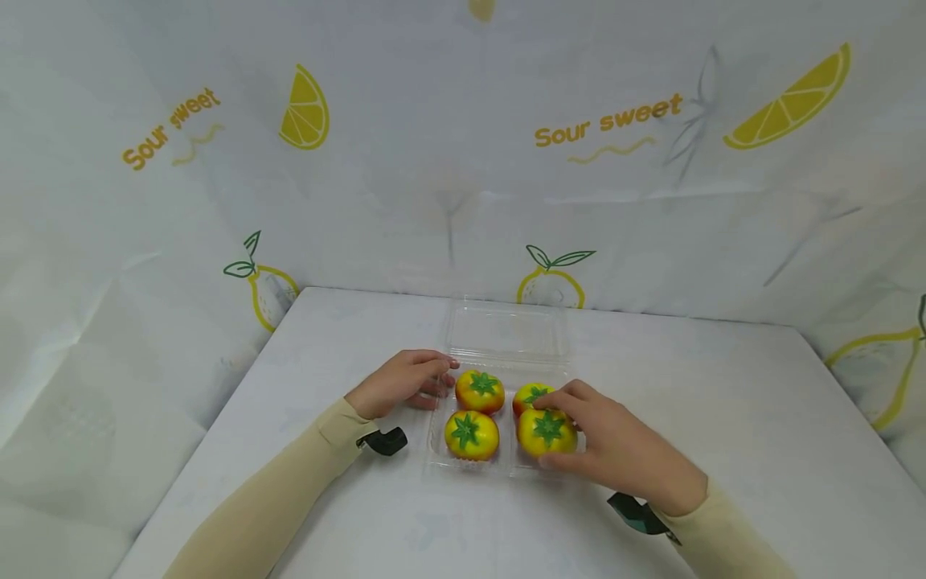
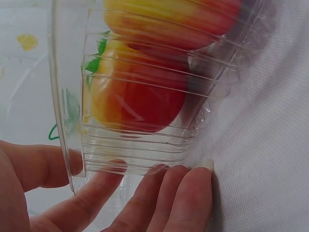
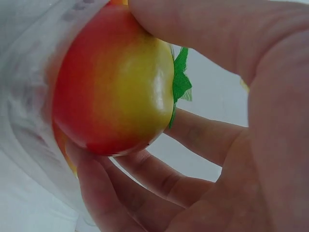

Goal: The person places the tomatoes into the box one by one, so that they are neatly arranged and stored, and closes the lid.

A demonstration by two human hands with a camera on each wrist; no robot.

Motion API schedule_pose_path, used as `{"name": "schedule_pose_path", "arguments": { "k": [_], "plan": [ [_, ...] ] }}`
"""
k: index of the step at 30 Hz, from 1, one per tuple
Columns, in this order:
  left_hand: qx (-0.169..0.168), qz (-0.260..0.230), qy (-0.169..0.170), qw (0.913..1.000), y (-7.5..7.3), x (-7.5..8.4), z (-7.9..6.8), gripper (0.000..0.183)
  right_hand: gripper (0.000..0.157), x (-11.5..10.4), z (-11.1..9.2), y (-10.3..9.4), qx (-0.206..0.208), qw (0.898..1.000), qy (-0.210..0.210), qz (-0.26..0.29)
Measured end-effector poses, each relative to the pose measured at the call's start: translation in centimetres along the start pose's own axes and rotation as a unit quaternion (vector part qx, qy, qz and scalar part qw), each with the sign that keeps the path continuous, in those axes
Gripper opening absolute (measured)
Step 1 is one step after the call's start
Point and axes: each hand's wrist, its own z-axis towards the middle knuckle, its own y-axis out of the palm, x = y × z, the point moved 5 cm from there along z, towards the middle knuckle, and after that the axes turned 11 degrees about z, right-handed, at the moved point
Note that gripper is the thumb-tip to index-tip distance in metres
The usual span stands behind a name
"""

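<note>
Clear container (image 1: 465, 465), on white table (image 1: 463, 531); lid (image 1: 506, 331) open, far side. Left half: far-left fruit (image 1: 481, 392), near-left fruit (image 1: 472, 435), both red-yellow, green-topped. Right half: far-right fruit (image 1: 530, 396), matching. Right hand (image 1: 615, 442) grasping near-right fruit (image 1: 546, 434), in or just above container, cannot tell which. Left hand (image 1: 407, 380) unclenched, touching container's left side.

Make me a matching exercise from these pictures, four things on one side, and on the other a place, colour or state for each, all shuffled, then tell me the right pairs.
Column one
1. Left hand
2. Right hand
3. Clear lid
4. Left sleeve

Column two
A. Beige
B. Open, at the far side of the container
C. Gripping the front right fruit
D. Fingertips at the container's left side

Right pairs: 1-D, 2-C, 3-B, 4-A.
</note>
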Motion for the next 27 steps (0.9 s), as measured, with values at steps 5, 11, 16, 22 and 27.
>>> {"name": "schedule_pose_path", "arguments": {
  "k": [5, 11, 16, 22, 27],
  "plan": [
    [0.003, 0.003, 0.000, 1.0000, -0.1, -0.1, 0.1, 0.040, 0.061, 0.1, 0.3, 0.7, -0.012, 1.000, 0.018, 0.004],
    [0.003, 0.003, -0.001, 1.0000, -0.1, -0.2, 0.3, 0.040, 0.065, 0.1, 0.5, 1.1, -0.023, 0.999, 0.033, 0.000],
    [0.003, 0.003, -0.003, 1.0000, -0.1, -0.3, 0.5, 0.040, 0.064, 0.3, 0.5, 1.2, -0.029, 0.999, 0.030, -0.002],
    [0.002, 0.005, -0.003, 1.0000, -0.1, -0.2, 0.5, 0.039, 0.061, 0.6, 0.7, 1.2, -0.030, 0.999, 0.029, -0.005],
    [0.002, 0.005, -0.001, 1.0000, 0.0, -0.3, 0.6, 0.039, 0.059, 0.9, 0.6, 0.7, -0.035, 0.999, 0.025, 0.006]
  ]
}}
